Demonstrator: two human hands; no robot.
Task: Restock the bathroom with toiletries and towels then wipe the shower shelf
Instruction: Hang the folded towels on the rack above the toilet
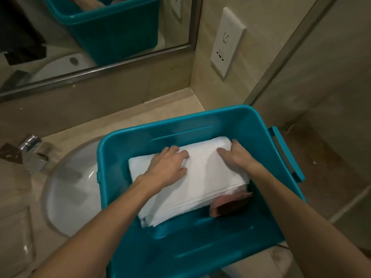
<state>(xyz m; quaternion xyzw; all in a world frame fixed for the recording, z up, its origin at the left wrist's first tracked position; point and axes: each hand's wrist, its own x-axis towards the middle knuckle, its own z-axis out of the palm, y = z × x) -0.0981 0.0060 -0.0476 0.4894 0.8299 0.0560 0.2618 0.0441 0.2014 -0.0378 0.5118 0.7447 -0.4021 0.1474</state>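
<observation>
Presently, the folded white towel stack (pixel 197 178) is pressed under flat fingers of the left hand (pixel 167 166) and gripped by the right hand (pixel 233 157).

We press our left hand (pixel 168 167) flat on the white towels (pixel 192 197) in the teal bin (pixel 251 125); our right hand (pixel 234 157) grips their far corner. The bin sits on the bench (pixel 170 109), overlapping the sink (pixel 66 197).

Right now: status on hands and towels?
Left hand flat on folded white towel stack; right hand grips its far edge. Stack inside teal plastic bin. Pinkish item wedged under stack's right side.
</observation>
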